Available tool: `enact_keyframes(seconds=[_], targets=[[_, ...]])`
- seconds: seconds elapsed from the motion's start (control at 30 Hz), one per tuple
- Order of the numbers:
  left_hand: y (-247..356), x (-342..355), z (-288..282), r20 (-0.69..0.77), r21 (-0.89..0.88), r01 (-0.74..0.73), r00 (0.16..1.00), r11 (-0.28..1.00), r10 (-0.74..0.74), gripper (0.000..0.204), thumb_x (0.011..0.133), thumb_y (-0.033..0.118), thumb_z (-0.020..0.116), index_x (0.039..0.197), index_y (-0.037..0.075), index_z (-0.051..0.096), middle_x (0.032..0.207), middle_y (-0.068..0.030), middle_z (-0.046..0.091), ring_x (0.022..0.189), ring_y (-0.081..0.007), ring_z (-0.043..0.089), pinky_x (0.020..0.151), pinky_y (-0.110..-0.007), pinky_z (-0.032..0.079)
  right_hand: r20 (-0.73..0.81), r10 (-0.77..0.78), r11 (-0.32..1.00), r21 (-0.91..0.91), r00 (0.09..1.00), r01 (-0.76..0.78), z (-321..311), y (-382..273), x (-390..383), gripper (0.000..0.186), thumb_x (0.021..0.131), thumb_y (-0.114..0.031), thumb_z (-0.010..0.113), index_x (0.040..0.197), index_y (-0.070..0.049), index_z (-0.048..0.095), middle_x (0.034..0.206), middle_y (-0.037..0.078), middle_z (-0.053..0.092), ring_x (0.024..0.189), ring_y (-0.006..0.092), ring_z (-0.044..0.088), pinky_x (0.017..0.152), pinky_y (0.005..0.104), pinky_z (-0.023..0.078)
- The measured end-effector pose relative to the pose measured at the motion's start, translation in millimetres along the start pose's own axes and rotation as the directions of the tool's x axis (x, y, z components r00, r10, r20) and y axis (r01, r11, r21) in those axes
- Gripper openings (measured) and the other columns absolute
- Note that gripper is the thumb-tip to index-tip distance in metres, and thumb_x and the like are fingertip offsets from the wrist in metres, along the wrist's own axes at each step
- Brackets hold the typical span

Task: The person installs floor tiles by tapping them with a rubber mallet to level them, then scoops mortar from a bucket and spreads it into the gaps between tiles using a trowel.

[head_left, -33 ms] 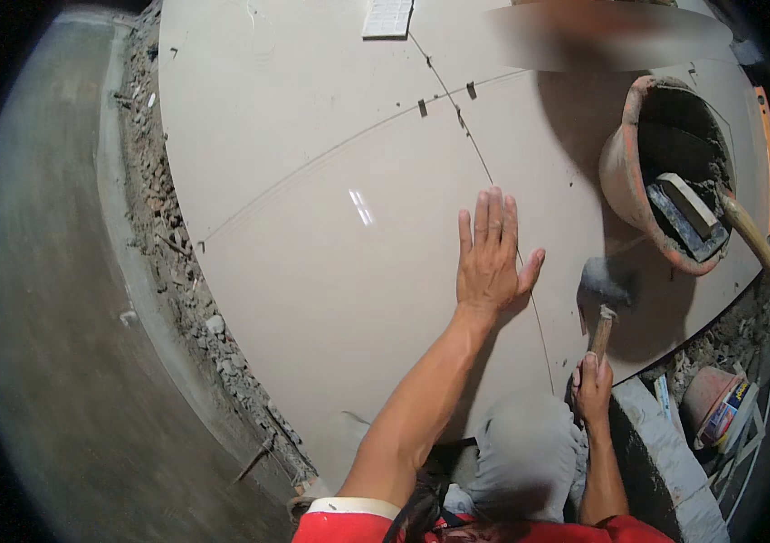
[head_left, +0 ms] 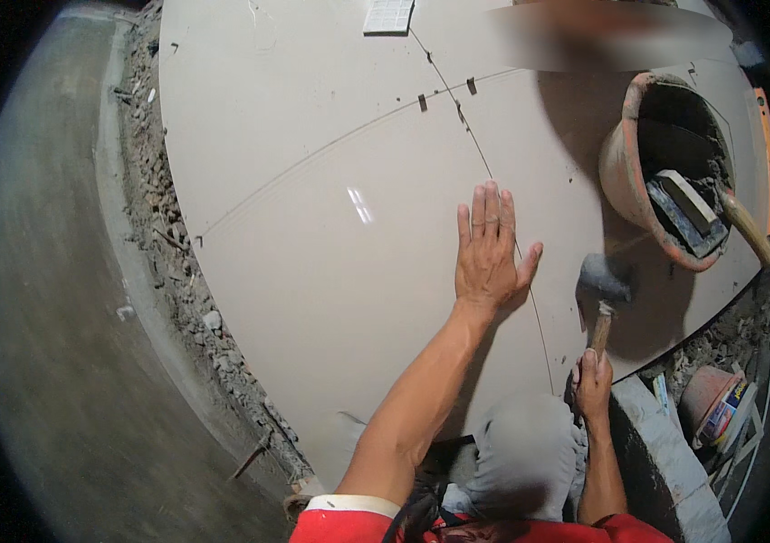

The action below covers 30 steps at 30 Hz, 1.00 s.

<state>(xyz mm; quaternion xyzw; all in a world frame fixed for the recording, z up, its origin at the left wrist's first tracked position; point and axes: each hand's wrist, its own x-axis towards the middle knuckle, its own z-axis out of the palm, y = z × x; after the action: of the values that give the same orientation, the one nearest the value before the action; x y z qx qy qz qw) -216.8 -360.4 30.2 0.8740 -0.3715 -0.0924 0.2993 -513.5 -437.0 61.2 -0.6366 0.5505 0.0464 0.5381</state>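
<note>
My left hand (head_left: 486, 262) lies flat on a large pale glossy floor tile (head_left: 312, 281), fingers stretched forward and thumb apart. The thumb side reaches the thin joint line between two tiles. In my right hand (head_left: 593, 385), a mallet (head_left: 604, 328) is gripped by its wooden handle. The mallet's grey, rounded head is over the right-hand tile; whether it touches the surface I cannot tell. Small dark spacers (head_left: 423, 103) stand in the joints where the tiles meet farther ahead.
Right of the mallet stands a mortar-stained bucket (head_left: 620, 172) holding tools, one wooden-handled. An orange level (head_left: 768, 154) lies beyond it. Rubble (head_left: 213, 321) borders the tiles at left. A blocky slab (head_left: 665, 452) and a small tub (head_left: 709, 398) sit at lower right.
</note>
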Motion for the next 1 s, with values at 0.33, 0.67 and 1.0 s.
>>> enact_keyframes(seconds=[0.33,0.67,1.0], targets=[[-16.3,-7.9,14.1,-0.132,0.146,-0.138,0.979,0.980,0.158,0.063,0.102,0.033,0.050,0.150,-0.008,0.041,0.159,-0.0255,0.039,0.152,-0.0415,0.029,0.126,-0.057,0.016,-0.084,-0.280,0.957,-0.101,0.956,0.271,3.9,19.8,24.2,0.039,0.110,-0.043,0.048,0.087,-0.011,0.049,0.066,-0.004,0.047,0.054,0.0058,0.042,0.048,0.0248,0.035],[-43.8,-144.0,17.7,0.253,0.207,-0.444,0.885,0.872,0.391,0.061,0.103,0.043,0.053,0.159,0.025,0.037,0.168,-0.0092,0.029,0.157,-0.0323,0.020,0.128,-0.055,0.016,-0.039,-0.425,0.887,-0.219,0.905,0.407,-16.5,22.2,52.0,0.045,0.107,-0.049,0.052,0.085,-0.010,0.055,0.069,-0.004,0.050,0.058,0.0071,0.046,0.051,0.0273,0.039],[-151.2,-368.4,-168.0,0.303,0.609,0.268,0.791,0.747,-0.531,0.103,0.090,0.067,0.062,0.167,0.021,0.011,0.174,-0.0156,0.005,0.159,-0.0379,0.007,0.126,-0.062,0.014,0.296,-0.335,0.807,-0.399,0.894,0.435,-57.0,-46.7,19.8,0.046,0.106,-0.043,0.056,0.118,-0.001,0.070,0.093,0.000,0.067,0.082,0.0115,0.057,0.074,0.0294,0.048]])
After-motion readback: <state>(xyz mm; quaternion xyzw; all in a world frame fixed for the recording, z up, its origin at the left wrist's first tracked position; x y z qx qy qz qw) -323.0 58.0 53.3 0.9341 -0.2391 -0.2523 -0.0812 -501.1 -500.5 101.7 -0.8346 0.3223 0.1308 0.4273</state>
